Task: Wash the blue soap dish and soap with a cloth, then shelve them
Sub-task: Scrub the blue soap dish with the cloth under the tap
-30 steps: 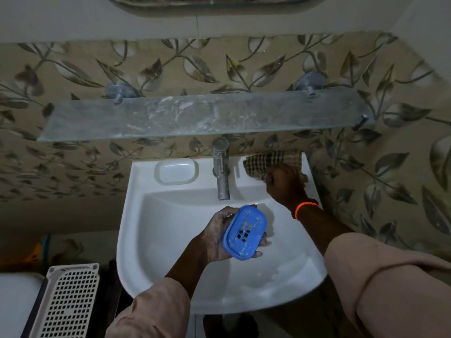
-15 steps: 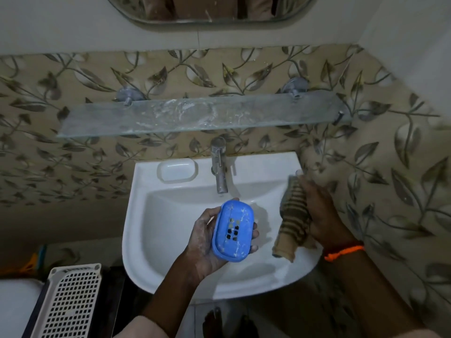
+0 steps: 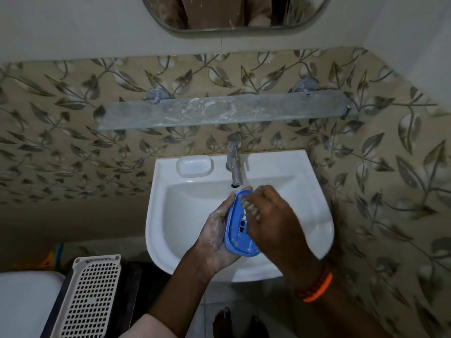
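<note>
My left hand (image 3: 214, 234) cups the blue soap dish (image 3: 240, 237) over the white sink (image 3: 317, 215), just below the tap (image 3: 233, 162). The dish is tilted, its slotted face is up, and white smears show on it. My right hand (image 3: 275, 223) lies across the dish's right side, blurred, with the striped brown cloth (image 3: 250, 207) bunched under its fingers against the dish. Most of the cloth is hidden by that hand. A white rounded shape (image 3: 194, 165) sits on the sink's back ledge; I cannot tell whether it is soap or a moulded recess.
A smeared glass shelf (image 3: 219, 111) is fixed to the leaf-patterned wall above the tap, with a mirror (image 3: 234, 13) higher up. A white perforated basket (image 3: 92, 296) and a white surface (image 3: 24, 301) stand at the lower left. Bare feet show on the floor under the sink.
My right hand picked the cloth up from the sink's back right ledge, carried it left, and now presses it on the dish. The left hand lifted the dish slightly toward the tap.
</note>
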